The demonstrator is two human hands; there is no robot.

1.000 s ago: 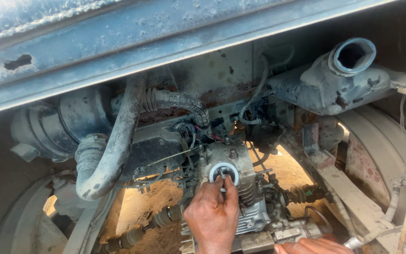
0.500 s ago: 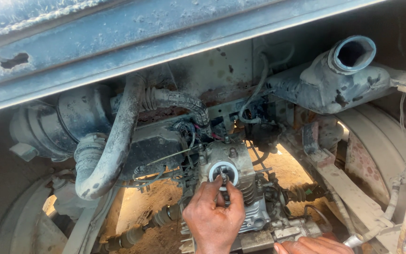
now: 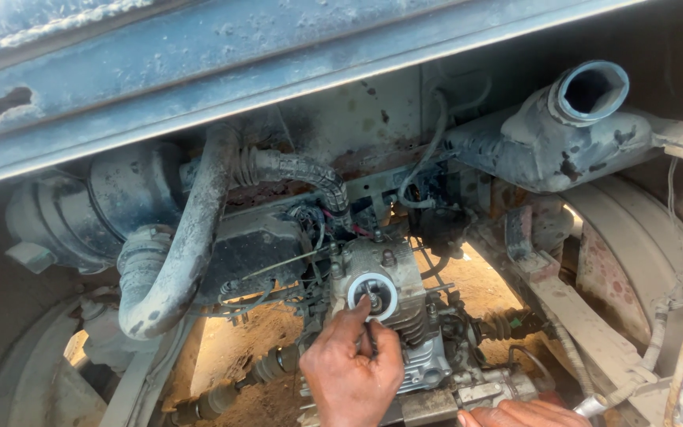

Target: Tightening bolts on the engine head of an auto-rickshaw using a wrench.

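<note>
The big dusty curved hose (image 3: 183, 261) loops well left of the fingers, clear of the work. The small finned engine block (image 3: 405, 316) sits directly under them. The left hand (image 3: 351, 370) pinches a thin tool, probably a screwdriver, its tip at the round white-rimmed cap (image 3: 372, 294) just above the fingertips. The right hand (image 3: 525, 414) rests flat, fingers loosely extended, at the lower edge, seemingly steadying the casing.

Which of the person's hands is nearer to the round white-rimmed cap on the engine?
Left. The left hand has its fingertips at the round cap; the right hand lies lower right, apart from it, at the frame's bottom edge.
</note>
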